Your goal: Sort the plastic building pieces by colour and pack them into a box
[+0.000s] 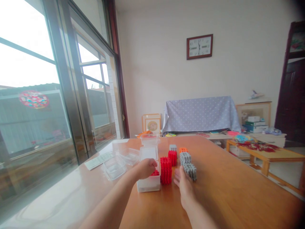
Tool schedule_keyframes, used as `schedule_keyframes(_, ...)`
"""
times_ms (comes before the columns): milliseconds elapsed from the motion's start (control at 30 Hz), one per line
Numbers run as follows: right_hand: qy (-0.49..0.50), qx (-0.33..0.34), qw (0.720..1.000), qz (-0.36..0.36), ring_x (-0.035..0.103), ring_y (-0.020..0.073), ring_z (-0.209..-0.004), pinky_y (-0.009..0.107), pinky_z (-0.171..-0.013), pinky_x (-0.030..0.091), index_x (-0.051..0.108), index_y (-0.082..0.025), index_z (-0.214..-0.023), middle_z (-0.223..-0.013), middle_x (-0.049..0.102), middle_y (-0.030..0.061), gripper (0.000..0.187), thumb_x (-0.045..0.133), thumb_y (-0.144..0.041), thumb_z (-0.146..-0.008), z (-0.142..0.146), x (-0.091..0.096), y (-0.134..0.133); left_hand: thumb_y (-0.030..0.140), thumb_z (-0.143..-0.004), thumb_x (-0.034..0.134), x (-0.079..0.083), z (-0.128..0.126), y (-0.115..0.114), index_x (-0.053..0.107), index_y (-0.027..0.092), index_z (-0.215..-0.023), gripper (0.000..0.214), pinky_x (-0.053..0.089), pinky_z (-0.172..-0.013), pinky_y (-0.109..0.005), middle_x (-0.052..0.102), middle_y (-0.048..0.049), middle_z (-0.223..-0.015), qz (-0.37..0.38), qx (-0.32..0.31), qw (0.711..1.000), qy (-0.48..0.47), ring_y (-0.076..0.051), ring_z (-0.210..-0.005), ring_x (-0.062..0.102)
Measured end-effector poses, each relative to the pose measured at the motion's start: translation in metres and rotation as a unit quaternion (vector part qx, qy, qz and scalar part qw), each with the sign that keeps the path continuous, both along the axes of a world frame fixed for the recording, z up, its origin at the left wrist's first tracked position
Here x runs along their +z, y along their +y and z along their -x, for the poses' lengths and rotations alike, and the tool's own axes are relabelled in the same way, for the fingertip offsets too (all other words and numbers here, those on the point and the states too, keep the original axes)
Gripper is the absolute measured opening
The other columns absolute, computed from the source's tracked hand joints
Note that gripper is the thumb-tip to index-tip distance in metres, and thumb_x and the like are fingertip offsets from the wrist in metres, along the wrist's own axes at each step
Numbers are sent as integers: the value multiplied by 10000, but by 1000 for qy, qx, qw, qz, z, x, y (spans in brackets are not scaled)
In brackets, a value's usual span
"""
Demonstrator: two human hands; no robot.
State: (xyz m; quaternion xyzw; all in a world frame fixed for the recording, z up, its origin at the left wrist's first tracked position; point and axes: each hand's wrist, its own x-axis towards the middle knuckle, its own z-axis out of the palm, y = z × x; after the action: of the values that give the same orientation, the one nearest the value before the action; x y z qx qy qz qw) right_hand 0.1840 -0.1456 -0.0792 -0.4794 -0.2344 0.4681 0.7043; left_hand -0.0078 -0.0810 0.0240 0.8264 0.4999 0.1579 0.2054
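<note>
My left hand (146, 168) is curled over the near clear plastic box (149, 184) and closes on a red block piece (155, 173) at the box's top. Just right of the box stands a tall stack of red blocks (166, 170). A smaller red stack (172, 157) stands behind it. My right hand (184, 186) lies flat on the wooden table (226, 187), fingers stretched out, its fingertips touching the near grey block stack (190, 171). More grey blocks (185, 157), an orange block (183, 149) and another grey one (172, 147) sit farther back.
Further clear boxes (148, 153) and loose lids (115, 167) lie to the left, beside a paper sheet (98, 160). A large window runs along the left. Beyond the table are a cloth-covered piece of furniture (201, 114), a low wooden table (264, 152) and a wall clock (199, 46).
</note>
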Motion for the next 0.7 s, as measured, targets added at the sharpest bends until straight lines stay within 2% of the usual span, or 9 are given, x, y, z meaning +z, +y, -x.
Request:
schedule_keyframes(100,2,-4,1000,0,580,302,-1259,393,-950,554,580,-136,-1319,-1396,584,169,762,530,-714,-825,0,1,0,248,-839,529,12,-3,2,632,193,-1048,239,494,-725,-270,704,-42,-918,-67,-6,996,-53,-169,-827,642)
schedule_keyframes(200,3,-7,1000,0,576,298,-1264,394,-951,553,583,-146,-1314,-1398,582,166,740,528,-704,-832,0,1,0,318,-829,599,26,-10,1,639,188,-1072,278,505,-880,-307,697,-78,-1077,-140,-56,981,-120,-200,-990,644)
schedule_keyframes(333,2,-12,1000,-3,589,296,-1245,399,-950,553,595,-154,-1292,-1372,603,160,732,531,-714,-825,0,1,0,354,-760,695,35,-21,-1,641,206,-1156,426,499,-957,-348,677,-86,-1205,-125,-108,982,-89,-243,-1096,632)
schedule_keyframes(567,6,-18,1000,0,605,306,-1226,399,-924,565,635,-160,-1227,-1328,638,153,694,553,-706,-808,0,1,0,336,-718,722,32,-31,7,634,204,-1166,475,532,-898,-349,696,-80,-1143,-83,-103,989,-68,-243,-1013,666)
schedule_keyframes(700,2,-11,1000,0,599,297,-1238,390,-954,551,625,-148,-1238,-1354,617,164,701,542,-706,-822,0,0,1,312,-723,717,35,-28,5,642,204,-1131,428,520,-904,-338,697,-71,-1114,-102,-101,985,-92,-228,-1008,658)
